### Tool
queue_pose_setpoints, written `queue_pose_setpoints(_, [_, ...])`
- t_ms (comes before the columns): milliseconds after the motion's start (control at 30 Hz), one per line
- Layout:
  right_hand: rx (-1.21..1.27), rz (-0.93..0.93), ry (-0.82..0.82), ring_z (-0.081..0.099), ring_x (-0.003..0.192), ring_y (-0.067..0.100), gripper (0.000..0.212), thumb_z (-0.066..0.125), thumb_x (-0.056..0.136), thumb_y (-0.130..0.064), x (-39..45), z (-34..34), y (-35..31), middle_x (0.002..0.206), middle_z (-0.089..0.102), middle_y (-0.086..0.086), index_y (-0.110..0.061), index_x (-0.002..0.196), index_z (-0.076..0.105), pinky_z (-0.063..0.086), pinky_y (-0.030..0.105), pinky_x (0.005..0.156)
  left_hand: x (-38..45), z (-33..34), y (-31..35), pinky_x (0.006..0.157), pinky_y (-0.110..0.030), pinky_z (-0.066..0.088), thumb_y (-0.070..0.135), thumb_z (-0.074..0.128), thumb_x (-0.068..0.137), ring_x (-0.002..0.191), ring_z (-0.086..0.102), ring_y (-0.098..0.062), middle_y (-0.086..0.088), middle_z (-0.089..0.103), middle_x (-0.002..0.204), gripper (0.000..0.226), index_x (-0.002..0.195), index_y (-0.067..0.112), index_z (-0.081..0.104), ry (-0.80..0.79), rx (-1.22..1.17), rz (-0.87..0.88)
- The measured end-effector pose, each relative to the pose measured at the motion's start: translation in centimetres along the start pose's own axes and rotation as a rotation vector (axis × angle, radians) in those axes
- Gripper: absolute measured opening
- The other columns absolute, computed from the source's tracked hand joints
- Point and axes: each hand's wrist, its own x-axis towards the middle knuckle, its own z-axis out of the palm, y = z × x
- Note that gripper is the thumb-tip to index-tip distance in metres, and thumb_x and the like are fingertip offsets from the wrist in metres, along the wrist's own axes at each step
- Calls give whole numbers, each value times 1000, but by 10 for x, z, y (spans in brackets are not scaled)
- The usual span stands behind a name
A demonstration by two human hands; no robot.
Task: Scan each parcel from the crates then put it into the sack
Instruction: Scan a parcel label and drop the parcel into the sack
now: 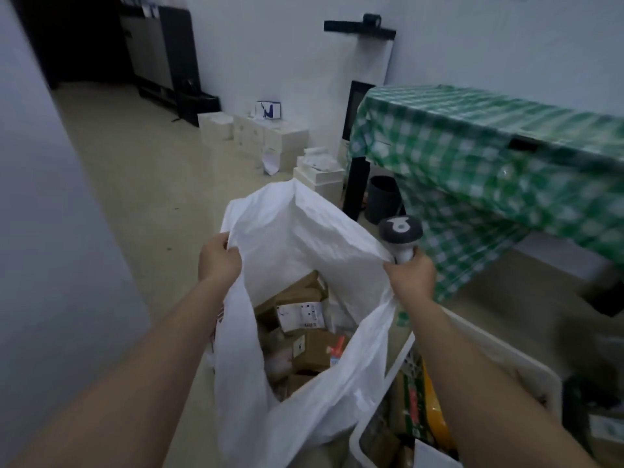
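A large white sack [297, 231] stands open on the floor in front of me. My left hand [218, 260] grips its left rim. My right hand [410, 276] grips the right rim together with the handle of a grey and white barcode scanner [400, 233], whose head points up. Inside the sack lie several cardboard parcels [309, 346], some with white labels. A white crate [499, 358] at the lower right, under my right forearm, holds more parcels [415, 403].
A table with a green checked cloth [479, 163] stands to the right, a dark bin [383, 199] beneath it. White boxes [270, 140] line the far wall. A grey wall [40, 231] runs along the left. Beige floor stretches ahead.
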Motion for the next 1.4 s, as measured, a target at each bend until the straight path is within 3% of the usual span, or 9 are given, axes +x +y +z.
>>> queue_pose_setpoints(133, [-34,64,15,53,82,26,32,72,79,-9,-23,-4,26,101,63,15,-3,107,60,45,34,76,-16,-4,-22,107,-45,40,10,48,95,132,42,-32,-9,39,151,60,151,16,28,-169,15,-96])
queue_pose_setpoints(333, [8,73,69,53,85,23,32,71,81,-9,-30,-17,36,103,64,12,-5,110,60,40,30,77,-40,-2,-32,106,-40,34,11,52,97,140,29,-32,-6,22,158,75,155,24,6,-322,69,-45])
queue_pose_setpoints(467, [-2,61,27,56,89,23,37,77,79,-14,-30,-25,38,99,63,7,-4,111,61,42,31,79,-50,2,-41,112,-42,27,8,51,95,145,18,-32,-8,10,161,82,155,21,-3,-274,109,-20])
queue_pose_setpoints(600, [61,81,21,62,88,26,26,75,81,-23,-42,-33,49,91,64,7,-9,98,62,50,38,81,-69,10,-31,119,-41,15,6,47,95,148,1,-27,-9,-3,161,75,154,18,4,-134,142,58])
queue_pose_setpoints(733, [128,139,50,67,72,27,13,68,82,-20,-63,-54,60,73,66,5,-19,74,58,54,44,74,-97,25,-12,116,-31,14,7,45,97,148,4,-21,-6,2,162,61,152,17,21,-150,66,199])
queue_pose_setpoints(1033, [114,300,164,60,62,30,12,68,80,-16,-123,-140,150,68,66,15,-10,73,60,51,42,61,-201,128,10,97,-17,29,6,47,96,131,39,-19,-6,39,144,40,136,14,47,-538,-15,384])
queue_pose_setpoints(1133, [163,383,215,57,61,26,15,67,84,-15,-135,-162,185,69,61,17,-8,74,59,47,37,59,-234,172,3,103,-25,32,5,52,93,129,44,-23,-8,50,137,38,131,11,54,-663,62,455])
queue_pose_setpoints(1267, [260,468,267,59,65,24,26,70,85,-25,-136,-177,230,77,65,16,-3,96,64,53,42,66,-267,224,-15,90,-23,39,-2,51,89,114,53,-24,-10,55,124,34,119,6,63,-737,134,541])
queue_pose_setpoints(1400, [345,516,329,60,69,23,21,69,85,-23,-120,-177,265,77,65,13,-6,97,65,53,40,68,-287,285,-48,94,-35,46,7,55,91,113,54,-30,-14,54,125,29,119,8,62,-975,285,566])
